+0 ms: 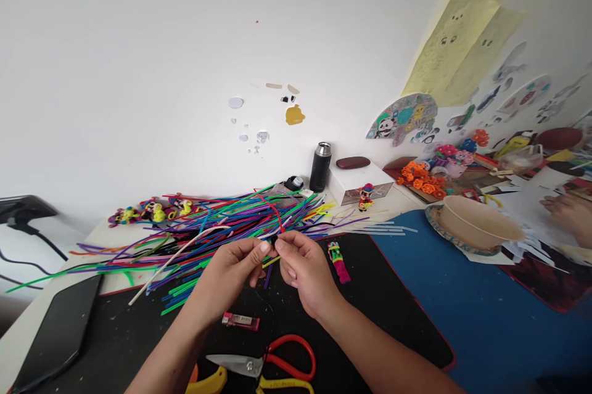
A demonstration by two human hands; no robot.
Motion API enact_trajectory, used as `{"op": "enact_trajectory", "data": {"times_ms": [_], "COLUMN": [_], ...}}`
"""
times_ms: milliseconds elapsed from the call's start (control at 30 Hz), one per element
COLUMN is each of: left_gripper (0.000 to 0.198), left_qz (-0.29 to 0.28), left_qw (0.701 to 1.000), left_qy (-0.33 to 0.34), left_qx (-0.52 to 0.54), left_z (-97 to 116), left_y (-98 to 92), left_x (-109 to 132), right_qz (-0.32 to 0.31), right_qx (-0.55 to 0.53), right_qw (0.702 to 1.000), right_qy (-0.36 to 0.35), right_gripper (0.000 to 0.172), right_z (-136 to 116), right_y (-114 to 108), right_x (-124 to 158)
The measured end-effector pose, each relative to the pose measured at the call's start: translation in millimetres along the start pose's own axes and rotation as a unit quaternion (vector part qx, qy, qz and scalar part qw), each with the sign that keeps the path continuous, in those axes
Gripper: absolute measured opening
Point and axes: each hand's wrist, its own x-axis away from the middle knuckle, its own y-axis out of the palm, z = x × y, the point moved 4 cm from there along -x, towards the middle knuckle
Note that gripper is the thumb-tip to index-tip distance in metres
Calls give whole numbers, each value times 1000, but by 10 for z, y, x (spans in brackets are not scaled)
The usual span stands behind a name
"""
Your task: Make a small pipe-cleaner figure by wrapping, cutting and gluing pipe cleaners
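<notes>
My left hand [238,267] and my right hand [303,270] meet over the black mat [370,307], thumbs and fingers pinched close together. A small dark piece [273,239] shows between the fingertips, too covered to name. From the right fingertips a red pipe cleaner [277,214] rises towards the back. Below the hands a thin dark strand hangs down. Behind them lies a wide heap of coloured pipe cleaners [185,243]. Beside my right hand is a small green and pink pipe-cleaner figure [340,262]. Nearer me lie a pink lighter [240,320] and red-and-yellow-handled scissors [250,365].
A black flask [320,167] and a white box [358,179] stand against the wall. Finished figures [157,210] sit at the back left; a dark tablet-like slab [60,332] lies left. To the right are a bowl [476,221] and another person's hand [568,215].
</notes>
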Motion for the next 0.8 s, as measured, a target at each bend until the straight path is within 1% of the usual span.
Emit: {"op": "enact_trajectory", "data": {"times_ms": [67,133,200,267,300,400,500,667,800], "left_gripper": [57,58,61,61,62,63,64,64,66], "left_qz": [38,62,49,23,19,33,49,37,24], "left_qw": [997,979,946,913,899,866,845,821,812], "left_qy": [9,-8,-49,-88,-100,-118,-130,-125,-108], "left_qx": [67,193,318,398,426,485,517,556,573], "left_z": [-12,-31,-39,-22,-10,15,14,6,-14], "left_y": [-35,-44,0,69,98,156,190,212,202], "left_x": [-1,-1,2,7,9,8,3,-3,-15], "right_qz": [3,2,0,-5,-7,-15,-33,-55,-66], "right_qx": [0,3,7,13,16,27,51,132,211], "right_qw": [1000,1000,1000,1000,1000,999,998,989,975], "right_qy": [1,2,1,4,5,8,16,35,19], "right_gripper": [40,41,42,42,42,42,40,38,38], "right_z": [-11,-21,-27,-23,-17,15,66,137,118], "right_y": [2,8,16,30,39,75,120,163,186], "right_x": [5,12,21,31,36,47,50,33,19]}}
